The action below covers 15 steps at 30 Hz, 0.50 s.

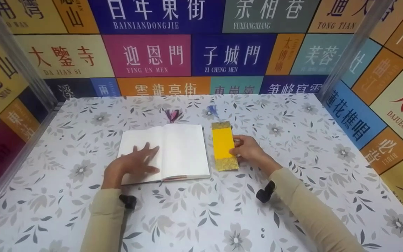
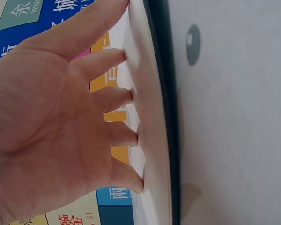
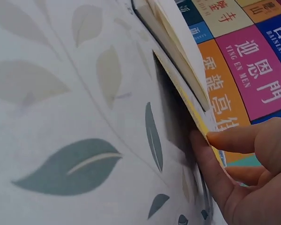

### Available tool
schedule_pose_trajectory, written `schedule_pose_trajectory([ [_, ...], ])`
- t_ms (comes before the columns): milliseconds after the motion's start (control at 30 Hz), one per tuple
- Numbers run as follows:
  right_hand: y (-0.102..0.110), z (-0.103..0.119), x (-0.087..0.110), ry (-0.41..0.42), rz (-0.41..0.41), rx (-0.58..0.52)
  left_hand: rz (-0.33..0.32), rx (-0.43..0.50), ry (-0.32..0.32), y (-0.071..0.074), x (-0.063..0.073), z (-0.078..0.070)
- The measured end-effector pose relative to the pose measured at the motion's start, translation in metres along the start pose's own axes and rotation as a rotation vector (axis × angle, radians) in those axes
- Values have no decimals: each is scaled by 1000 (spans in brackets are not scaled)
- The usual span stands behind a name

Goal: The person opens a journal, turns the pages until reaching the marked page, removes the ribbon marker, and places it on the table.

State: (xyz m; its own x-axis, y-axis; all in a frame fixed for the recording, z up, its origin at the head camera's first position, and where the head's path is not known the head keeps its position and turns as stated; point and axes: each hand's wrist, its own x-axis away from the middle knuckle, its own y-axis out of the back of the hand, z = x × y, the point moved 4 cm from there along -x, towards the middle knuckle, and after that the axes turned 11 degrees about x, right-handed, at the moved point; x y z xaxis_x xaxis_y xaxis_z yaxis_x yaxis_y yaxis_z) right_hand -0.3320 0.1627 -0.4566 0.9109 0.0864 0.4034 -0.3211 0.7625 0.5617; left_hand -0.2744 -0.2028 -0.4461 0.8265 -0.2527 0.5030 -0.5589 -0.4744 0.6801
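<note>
An open book [image 1: 185, 150] with blank white pages lies on the table. On its left page my left hand [image 1: 133, 162] rests with fingers spread; in the left wrist view the fingertips [image 2: 131, 96] press on the paper. To the right of the book, my right hand [image 1: 248, 148] pinches the right edge of a yellow bookmark [image 1: 223, 141] with gold-speckled ends and a blue tassel [image 1: 213, 111]. The right wrist view shows the bookmark [image 3: 180, 91] tilted, its near edge raised off the tablecloth, between thumb and fingers.
A dark pink and purple tassel [image 1: 172, 115] sticks out past the book's top edge. The tablecloth [image 1: 187, 217] has a grey floral print. Colourful panels with Chinese lettering [image 1: 145, 56] stand behind the table and at both sides.
</note>
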Motion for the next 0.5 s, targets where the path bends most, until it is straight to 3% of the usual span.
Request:
schedule_pose_trajectory([
  [233, 0, 11, 7, -10, -52, 234, -8, 2, -4, 0, 0, -2],
  [500, -4, 13, 7, 71, -85, 361, 5, -28, -15, 0, 1, -1],
])
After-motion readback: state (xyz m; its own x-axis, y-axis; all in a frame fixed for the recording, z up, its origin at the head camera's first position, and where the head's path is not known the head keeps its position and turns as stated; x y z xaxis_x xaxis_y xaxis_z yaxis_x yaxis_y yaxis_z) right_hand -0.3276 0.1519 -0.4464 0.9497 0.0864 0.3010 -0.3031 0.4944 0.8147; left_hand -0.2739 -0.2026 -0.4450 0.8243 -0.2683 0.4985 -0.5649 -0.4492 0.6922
